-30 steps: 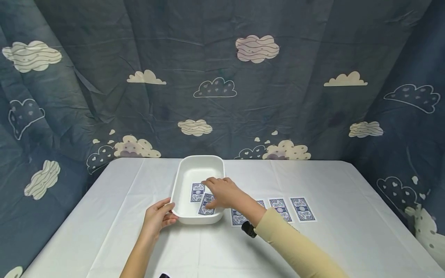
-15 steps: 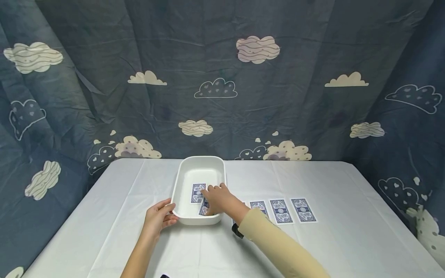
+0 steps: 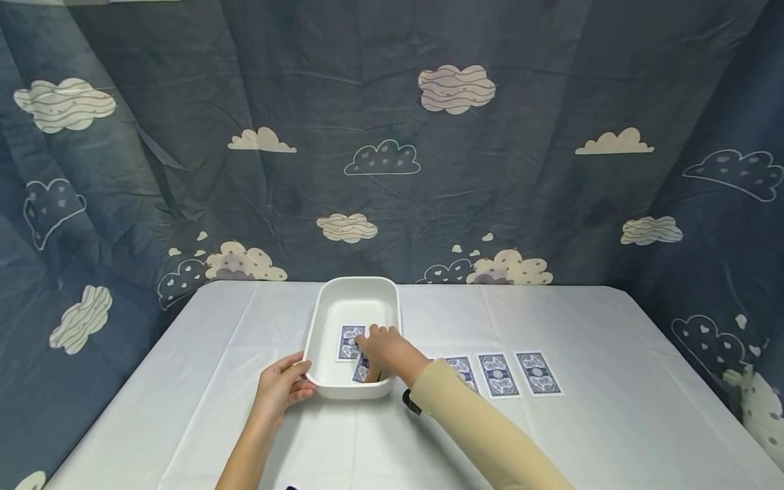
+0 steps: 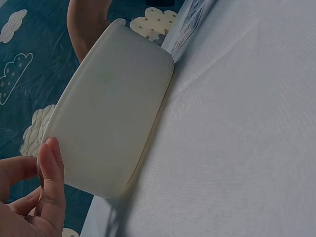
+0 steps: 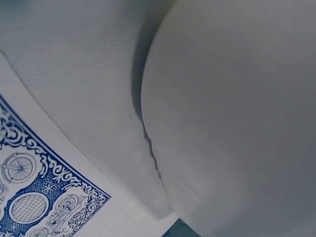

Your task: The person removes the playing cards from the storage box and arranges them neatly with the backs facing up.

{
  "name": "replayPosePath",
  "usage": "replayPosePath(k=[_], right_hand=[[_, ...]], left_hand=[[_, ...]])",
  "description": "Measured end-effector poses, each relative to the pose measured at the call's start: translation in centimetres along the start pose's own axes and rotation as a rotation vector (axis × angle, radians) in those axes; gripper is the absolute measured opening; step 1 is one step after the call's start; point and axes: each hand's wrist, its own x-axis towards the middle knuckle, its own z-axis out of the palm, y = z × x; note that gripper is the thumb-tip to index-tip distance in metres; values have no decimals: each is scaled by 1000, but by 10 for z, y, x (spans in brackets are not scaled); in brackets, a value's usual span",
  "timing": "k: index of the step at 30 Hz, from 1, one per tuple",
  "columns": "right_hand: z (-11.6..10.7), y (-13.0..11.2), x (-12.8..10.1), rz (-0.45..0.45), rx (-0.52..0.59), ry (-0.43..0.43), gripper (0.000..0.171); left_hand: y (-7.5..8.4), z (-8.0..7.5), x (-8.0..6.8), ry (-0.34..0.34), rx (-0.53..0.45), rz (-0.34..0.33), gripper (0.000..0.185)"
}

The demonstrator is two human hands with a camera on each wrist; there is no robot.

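Note:
A white tray stands on the table, and my left hand grips its near left corner. In the left wrist view, thumb and fingers of the left hand pinch the rim of the tray. Two blue-backed playing cards lie face down in the tray: an upright card and a slanted card. My right hand reaches in over the right wall, fingers bent about the slanted card and covering much of it. The tray's outside fills most of the right wrist view, hiding that hand.
Right of the tray, several playing cards lie face down in a row, including a middle card and the rightmost card. The right sleeve partly covers the row. Behind the table hangs a dark cloud-print cloth.
My right hand has shifted left and down onto the slanted card, covering more of it, then stays nearly still. My left hand keeps its grip on the tray.

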Motion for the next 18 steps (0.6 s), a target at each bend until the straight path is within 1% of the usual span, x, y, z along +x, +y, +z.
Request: replayPosePath(k=[7,10,14,18], right_hand=[[-4,0,0,7,40,-27,94],[-4,-1,0,7,93,-25,93],[-3,-1,-2,-9,169,-15,83],[0,-2,-4,-53,154,19,74]], left_hand=[[1,0,0,-3,2,-1,48],[1,0,0,-5,0,0,49],[1,0,0,-8,1,2,48],[0,0,0,-9,2,4,48]])
